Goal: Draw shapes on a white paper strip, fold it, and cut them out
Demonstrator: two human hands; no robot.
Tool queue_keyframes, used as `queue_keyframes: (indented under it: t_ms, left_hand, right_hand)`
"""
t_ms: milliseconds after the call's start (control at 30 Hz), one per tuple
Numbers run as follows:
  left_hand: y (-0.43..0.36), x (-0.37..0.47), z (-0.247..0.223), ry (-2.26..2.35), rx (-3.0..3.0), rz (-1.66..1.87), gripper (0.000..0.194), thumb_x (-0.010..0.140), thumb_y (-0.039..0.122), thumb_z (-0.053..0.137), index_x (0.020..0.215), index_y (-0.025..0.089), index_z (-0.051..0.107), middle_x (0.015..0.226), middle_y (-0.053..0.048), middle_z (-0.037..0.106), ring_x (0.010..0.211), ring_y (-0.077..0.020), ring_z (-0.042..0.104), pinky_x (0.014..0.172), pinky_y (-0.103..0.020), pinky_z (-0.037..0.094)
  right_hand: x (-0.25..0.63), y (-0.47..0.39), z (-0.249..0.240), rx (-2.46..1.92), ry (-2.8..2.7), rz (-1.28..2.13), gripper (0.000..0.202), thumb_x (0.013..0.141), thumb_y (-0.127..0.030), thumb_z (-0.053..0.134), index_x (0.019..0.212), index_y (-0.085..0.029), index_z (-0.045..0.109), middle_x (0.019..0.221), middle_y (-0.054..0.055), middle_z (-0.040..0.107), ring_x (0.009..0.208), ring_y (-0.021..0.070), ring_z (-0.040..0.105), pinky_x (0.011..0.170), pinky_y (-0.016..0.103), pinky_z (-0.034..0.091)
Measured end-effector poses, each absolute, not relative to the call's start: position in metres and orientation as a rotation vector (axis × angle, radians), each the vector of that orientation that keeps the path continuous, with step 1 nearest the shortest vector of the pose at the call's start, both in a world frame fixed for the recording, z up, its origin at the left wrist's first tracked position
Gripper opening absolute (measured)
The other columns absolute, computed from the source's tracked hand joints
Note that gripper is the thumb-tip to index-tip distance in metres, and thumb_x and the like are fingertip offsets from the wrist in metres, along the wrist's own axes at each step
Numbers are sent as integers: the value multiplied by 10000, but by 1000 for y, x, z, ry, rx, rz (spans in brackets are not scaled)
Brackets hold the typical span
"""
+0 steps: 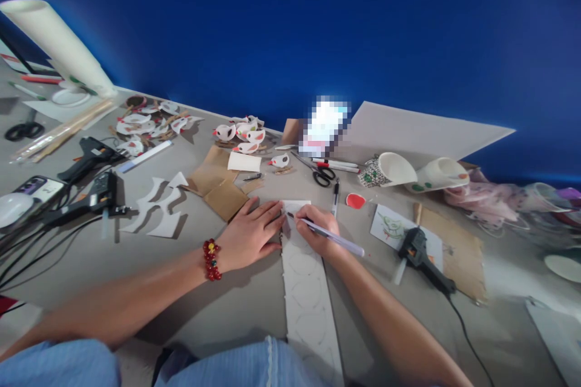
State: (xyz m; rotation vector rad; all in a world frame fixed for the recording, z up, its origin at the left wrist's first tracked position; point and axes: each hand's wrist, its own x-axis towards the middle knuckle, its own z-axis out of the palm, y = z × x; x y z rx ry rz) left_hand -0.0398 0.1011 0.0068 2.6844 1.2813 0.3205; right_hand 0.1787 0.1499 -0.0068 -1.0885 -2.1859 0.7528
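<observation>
A long white paper strip (308, 308) runs from the table's middle toward my body, with several round pencil-like outlines drawn on it. My left hand (252, 234) lies flat, fingers spread, its fingertips on the strip's left edge near the far end; a red bead bracelet is on that wrist. My right hand (318, 231) is closed around a pale purple pen (338, 239), whose tip points at the strip's far end beside my left fingertips. Just beyond the hands, brown cardboard pieces (226, 196) lie on the left and a black pen (336, 193) on the right.
Paper birds (247, 133) sit at the back, near black scissors (324, 176) and a blurred bright screen (323, 127). Glue guns lie left (97, 196) and right (424, 260), with cables. White paper cutouts (158, 211), paper cups (394, 169) and a large paper roll (59, 42) stand or lie around.
</observation>
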Motion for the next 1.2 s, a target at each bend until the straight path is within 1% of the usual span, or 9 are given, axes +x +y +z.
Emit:
queue_keyframes:
  t_ms: [233,400,533,633,900,1033,1100,1200]
  left_hand:
    - [101,-40,8,1276,2689,314,492,934,394,532,1361,155,479,1497,-153,410,1387,-276,353,1155,-514,186]
    - [101,-39,8,1282,2701,320,505,928,401,542,1365,156,479,1492,-148,417,1381,-276,363,1158,-510,191]
    - [101,-40,7,1283,2705,312,496,939,410,521,1364,157,480,1498,-149,409,1384,-272,358,1155,-510,193]
    - [101,-40,7,1284,2705,312,503,927,395,542,1364,156,481,1493,-152,415,1380,-277,363,1156,-511,194]
    - [101,-40,8,1276,2703,318,504,922,398,549,1359,155,487,1490,-155,418,1375,-280,370,1156,-514,196]
    - [101,-40,6,1271,2689,315,497,932,385,532,1370,158,475,1497,-155,407,1386,-279,351,1155,-520,196]
    - [100,-40,5,1266,2690,328,496,935,372,529,1383,169,464,1501,-159,398,1390,-281,345,1152,-530,199]
    - [99,-40,4,1265,2703,355,472,934,349,539,1388,235,470,1512,-153,376,1389,-296,344,1133,-560,221]
  right_hand:
    - [183,155,-9,-1036,-2244,776,95,839,-208,494,771,-228,556,713,10,629,665,156,574,640,251,431]
    - [185,158,-6,-993,-2251,772,104,836,-197,488,757,-223,552,681,-2,607,630,146,555,621,244,412]
    - [189,161,-7,-963,-2284,791,96,840,-199,500,765,-220,556,691,-6,603,636,142,550,626,238,409]
    - [193,164,-9,-968,-2314,806,86,840,-199,513,775,-220,565,702,-6,605,644,142,550,632,238,407]
    - [197,168,-8,-954,-2326,851,83,815,-191,515,764,-215,576,701,-8,607,635,137,545,617,232,399]
    - [198,168,-8,-989,-2328,899,71,797,-180,520,781,-213,581,698,-16,606,619,129,540,602,226,391]
    - [198,168,-7,-1024,-2323,934,59,787,-184,540,802,-212,590,701,-22,614,611,123,539,591,218,389]
    - [197,169,-3,-1083,-2317,969,64,783,-192,557,824,-212,602,717,-26,628,621,122,545,593,214,394]
